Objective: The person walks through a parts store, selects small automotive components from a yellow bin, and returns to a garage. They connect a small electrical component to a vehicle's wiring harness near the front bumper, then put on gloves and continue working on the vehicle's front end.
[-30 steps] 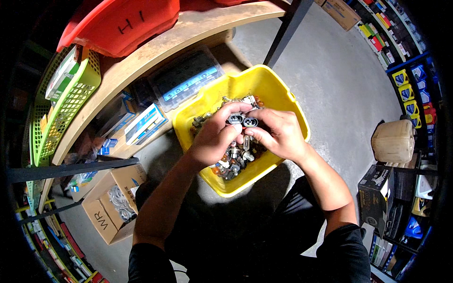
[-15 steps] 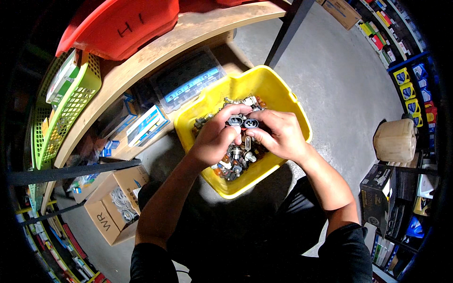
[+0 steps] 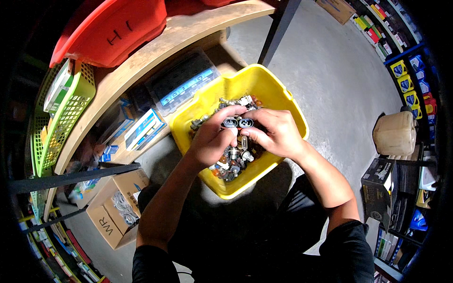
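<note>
Over a yellow plastic tub, both my hands are closed on two small parts held side by side. My left hand pinches a black oval plug-ended bulb base between thumb and fingers. A matching black oval plug-ended bulb base is gripped by the thumb and fingers of my right hand. Their open ends face up and show metal pins; the undersides are hidden. Beneath my hands, a heap of loose small bulbs, clear and amber, some with metal or plastic bases, covers the tub's bottom.
Left of the tub stands a wooden shelf bearing a red bin and a green basket. Lower are a clear-lidded case and an open carton. At right are a beige jug and a black box.
The view has shifted slightly, so the tub and my hands appear a little farther left. My grip on the two parts looks the same.
</note>
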